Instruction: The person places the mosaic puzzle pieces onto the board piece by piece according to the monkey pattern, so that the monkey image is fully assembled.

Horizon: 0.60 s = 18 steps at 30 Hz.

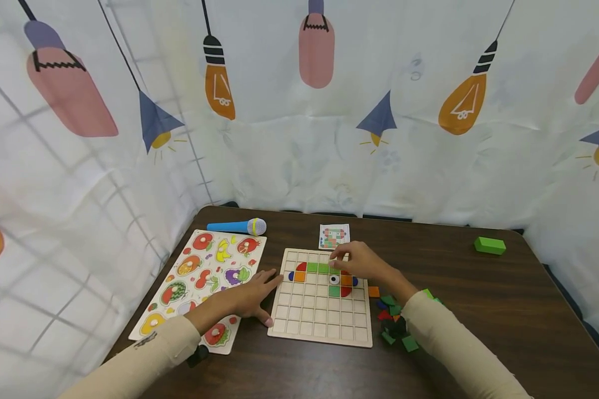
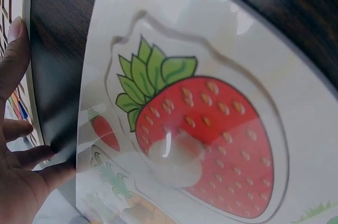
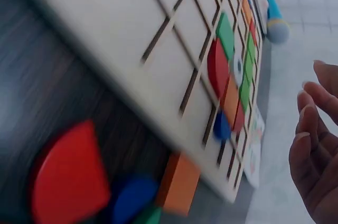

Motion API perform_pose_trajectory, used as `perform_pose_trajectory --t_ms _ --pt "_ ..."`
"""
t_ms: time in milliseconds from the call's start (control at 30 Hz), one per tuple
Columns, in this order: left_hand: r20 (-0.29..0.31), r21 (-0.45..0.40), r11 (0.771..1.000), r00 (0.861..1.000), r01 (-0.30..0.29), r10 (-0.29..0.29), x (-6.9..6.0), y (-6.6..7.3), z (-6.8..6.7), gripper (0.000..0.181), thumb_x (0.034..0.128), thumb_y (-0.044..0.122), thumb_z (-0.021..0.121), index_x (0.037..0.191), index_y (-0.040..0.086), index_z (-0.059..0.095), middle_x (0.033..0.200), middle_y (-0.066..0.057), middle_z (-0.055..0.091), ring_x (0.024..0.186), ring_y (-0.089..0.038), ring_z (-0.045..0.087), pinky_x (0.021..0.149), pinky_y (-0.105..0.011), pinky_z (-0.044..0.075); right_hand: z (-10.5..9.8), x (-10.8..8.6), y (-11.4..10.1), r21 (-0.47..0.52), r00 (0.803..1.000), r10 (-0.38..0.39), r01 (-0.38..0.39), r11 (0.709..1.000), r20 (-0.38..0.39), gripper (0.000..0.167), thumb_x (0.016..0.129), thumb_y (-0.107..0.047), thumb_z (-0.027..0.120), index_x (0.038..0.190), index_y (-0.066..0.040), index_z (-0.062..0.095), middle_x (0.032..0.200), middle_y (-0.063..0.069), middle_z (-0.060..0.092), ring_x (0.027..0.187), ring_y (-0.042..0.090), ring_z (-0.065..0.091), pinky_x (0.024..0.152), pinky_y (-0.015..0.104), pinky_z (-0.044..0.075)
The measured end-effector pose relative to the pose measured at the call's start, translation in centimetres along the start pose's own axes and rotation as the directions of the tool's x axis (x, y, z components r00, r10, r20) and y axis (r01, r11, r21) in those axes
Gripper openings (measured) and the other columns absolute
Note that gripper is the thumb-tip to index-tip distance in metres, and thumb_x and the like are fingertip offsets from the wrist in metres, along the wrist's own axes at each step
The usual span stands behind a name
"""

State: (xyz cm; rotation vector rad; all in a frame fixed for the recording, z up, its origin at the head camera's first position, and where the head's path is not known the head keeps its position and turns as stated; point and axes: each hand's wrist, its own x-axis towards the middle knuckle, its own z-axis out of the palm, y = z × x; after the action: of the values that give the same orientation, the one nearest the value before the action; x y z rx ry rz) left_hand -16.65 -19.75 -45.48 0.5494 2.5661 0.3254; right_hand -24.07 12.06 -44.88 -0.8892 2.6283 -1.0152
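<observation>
A wooden grid board [image 1: 304,318] lies on the table. Along its left edge rests my left hand [image 1: 253,293], fingers spread and thumb near the lower corner. Over the board's upper right hovers my right hand [image 1: 359,260], fingers bent; nothing shows between its fingers in the right wrist view. Set in the grid are light green squares [image 1: 312,267], orange squares [image 1: 299,276], red quarter-rounds [image 3: 217,68], blue half-round pieces [image 1: 292,275], an eye piece [image 1: 334,279] and a darker green square [image 1: 334,291]. My right hand hides part of the top rows.
Loose coloured pieces [image 1: 410,343] lie by my right forearm. A printed pattern card [image 1: 334,236] sits behind the grid. Left stand a fruit puzzle board [image 1: 204,267], with a strawberry piece [image 2: 227,139], and a toy microphone [image 1: 232,226]. A green block [image 1: 490,245] lies far right.
</observation>
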Motion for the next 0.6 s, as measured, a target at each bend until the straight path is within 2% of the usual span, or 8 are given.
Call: perform_pose_trajectory --t_ms 167,300,433,600 --pt "-0.001 -0.007 1.0 1.0 -0.004 0.004 0.0 -0.1 0.0 0.106 0.0758 0.048 0.084 0.16 0.022 0.025 0.168 -0.014 0.016 0.154 -0.04 0.014 0.116 -0.06 0.034 -1.9 -3.0 2.0 0.003 0.999 0.039 -0.039 0.999 -0.004 0.017 0.097 -0.028 0.068 0.106 -0.016 0.075 0.089 -0.004 0.068 0.062 0.011 0.05 0.055 0.025 0.046" --pt "0.0 0.001 1.0 1.0 -0.005 0.005 0.0 -0.2 0.0 0.107 0.0761 0.048 0.084 0.16 0.021 0.024 0.168 -0.014 0.015 0.155 -0.04 0.014 0.116 -0.059 0.033 -2.7 -5.4 3.2 0.003 0.998 0.056 -0.056 0.998 0.039 0.02 0.096 -0.027 0.07 0.107 -0.012 0.076 0.096 -0.002 0.07 0.067 0.01 0.053 0.058 0.024 0.048" --pt "0.004 0.007 1.0 1.0 -0.008 0.008 -0.1 -0.3 0.0 0.107 0.0763 0.047 0.084 0.16 0.02 0.024 0.168 -0.015 0.015 0.154 -0.041 0.013 0.116 -0.059 0.033 -3.0 -7.8 4.2 -0.008 0.992 0.028 -0.028 1.0 0.121 0.02 0.095 -0.029 0.071 0.106 -0.014 0.076 0.103 -0.003 0.07 0.077 0.007 0.057 0.067 0.023 0.052" --pt "0.008 0.001 1.0 1.0 0.004 -0.004 0.0 -0.2 -0.1 0.106 0.0764 0.047 0.084 0.16 0.02 0.024 0.168 -0.014 0.016 0.154 -0.041 0.013 0.115 -0.06 0.033 -2.8 -10.3 4.8 -0.005 0.982 -0.02 0.021 1.0 0.19 0.019 0.093 -0.034 0.073 0.102 -0.019 0.077 0.098 -0.007 0.068 0.076 0.002 0.054 0.066 0.022 0.05"
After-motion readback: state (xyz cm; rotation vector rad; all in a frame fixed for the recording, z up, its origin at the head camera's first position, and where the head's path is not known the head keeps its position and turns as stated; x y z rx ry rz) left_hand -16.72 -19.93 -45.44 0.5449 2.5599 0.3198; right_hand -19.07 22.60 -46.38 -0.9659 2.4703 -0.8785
